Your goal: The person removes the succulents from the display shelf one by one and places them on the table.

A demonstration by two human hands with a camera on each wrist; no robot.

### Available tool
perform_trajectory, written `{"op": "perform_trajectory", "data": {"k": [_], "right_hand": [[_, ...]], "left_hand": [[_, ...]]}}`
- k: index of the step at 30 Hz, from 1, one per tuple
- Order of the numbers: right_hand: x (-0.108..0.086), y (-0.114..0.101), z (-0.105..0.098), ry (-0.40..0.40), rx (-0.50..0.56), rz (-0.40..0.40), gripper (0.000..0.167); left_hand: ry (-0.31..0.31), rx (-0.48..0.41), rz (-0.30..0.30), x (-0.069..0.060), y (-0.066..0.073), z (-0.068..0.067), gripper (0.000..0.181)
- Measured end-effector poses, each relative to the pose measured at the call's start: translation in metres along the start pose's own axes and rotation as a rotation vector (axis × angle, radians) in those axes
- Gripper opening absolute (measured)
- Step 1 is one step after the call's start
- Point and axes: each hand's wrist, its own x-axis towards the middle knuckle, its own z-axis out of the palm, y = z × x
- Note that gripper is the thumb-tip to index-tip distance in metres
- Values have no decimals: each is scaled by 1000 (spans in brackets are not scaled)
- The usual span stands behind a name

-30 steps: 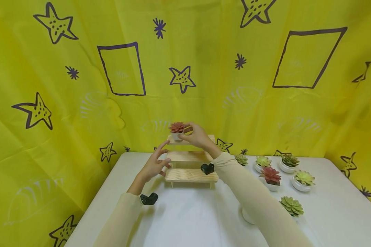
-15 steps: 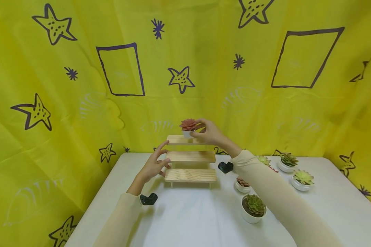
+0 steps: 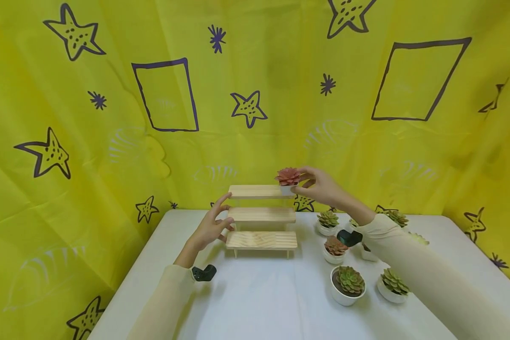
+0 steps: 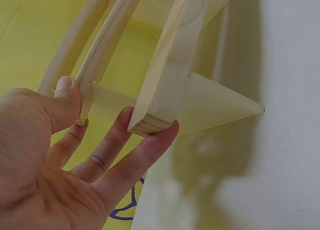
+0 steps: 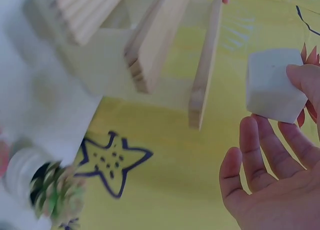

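Note:
My right hand point(image 3: 320, 186) pinches the white pot of a red succulent point(image 3: 288, 176) at the right end of the top step. In the right wrist view the white pot point(image 5: 276, 84) is tilted between thumb and fingers, apart from the boards, its red leaves mostly hidden by the hand. At the left end of the three-step wooden stand point(image 3: 261, 240), my left hand point(image 3: 210, 228) rests spread fingertips on the board ends. Close up in the left wrist view, the fingers point(image 4: 120, 175) look fairly straight, touching the front board point(image 4: 165, 74).
Several potted succulents stand on the white table point(image 3: 246, 302) right of the stand, among them a green one point(image 3: 349, 281) and a reddish one point(image 3: 335, 248). The right sleeve point(image 3: 429, 264) hides part of that group. A yellow patterned curtain point(image 3: 255, 151) hangs behind the table.
My right hand has carried the red succulent rightward from the top step's left end, lifting it slightly and then lowering it near the right end. The left hand stays in place.

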Motion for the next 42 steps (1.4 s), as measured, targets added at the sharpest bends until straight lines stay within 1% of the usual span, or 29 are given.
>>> {"op": "perform_trajectory", "data": {"k": [5,9,13,19,23,28,34,36,39,42], "right_hand": [[-25,8,-17,-19,-31,10,52],[-44,16,-31,-21,-49,17,53],[-63,26,-44,-2,-68,54,54],[-92,41,-60,23,-99,87,53],[-112,49,-70,40,-106,95,53],[-138,57,-82,60,-133,144,53],[-170,70,-94,59,-221,229,59],[-181,76,-97,67,-249,245,61],[-196,85,-101,98,-258,225,60],[-211,95,-103,130,-223,158,56]], "left_hand": [[2,6,-15,-1,-1,-1,80],[13,16,-9,0,-2,-3,78],[8,23,10,0,-3,-3,78],[9,6,-16,0,-3,-1,79],[7,-1,-11,1,-4,0,78],[7,6,2,1,-5,1,78],[11,16,-1,1,-4,1,78],[10,21,2,1,-4,1,78],[7,26,9,0,-4,1,78],[6,28,13,0,-4,1,77]]}}
